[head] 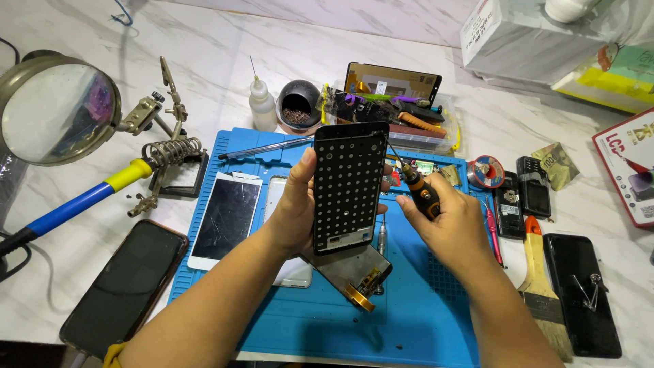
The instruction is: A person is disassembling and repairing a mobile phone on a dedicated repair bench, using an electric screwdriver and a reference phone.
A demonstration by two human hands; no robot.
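The left hand (294, 208) grips a black phone frame (349, 187) by its long left edge, thumb on the near face and fingertips wrapping round the right edge, holding it upright above the middle of the blue mat (409, 320). The frame's face is dotted with rows of small holes.

The right hand (449, 221) is closed round a small screwdriver (417, 185) with a black and orange handle. Its thin tip slants up to the frame's upper right edge and seems to touch it there.

Under the frame, on the mat, lies a grey phone panel (351, 269) with a gold ribbon cable at its near corner. A white phone with a cracked screen (226, 218) lies on the mat's left part, close to the left wrist. Off the mat's left edge rests a dark phone (126, 286), and beyond it a soldering iron (88, 197) in its coil stand.

Right of the mat lie a paintbrush (541, 286) and another black phone (582, 293), near the right forearm. The mat's near right stretch is bare. Behind the mat's far edge stand a small white bottle (261, 105) and a crowded tool tray (402, 116).
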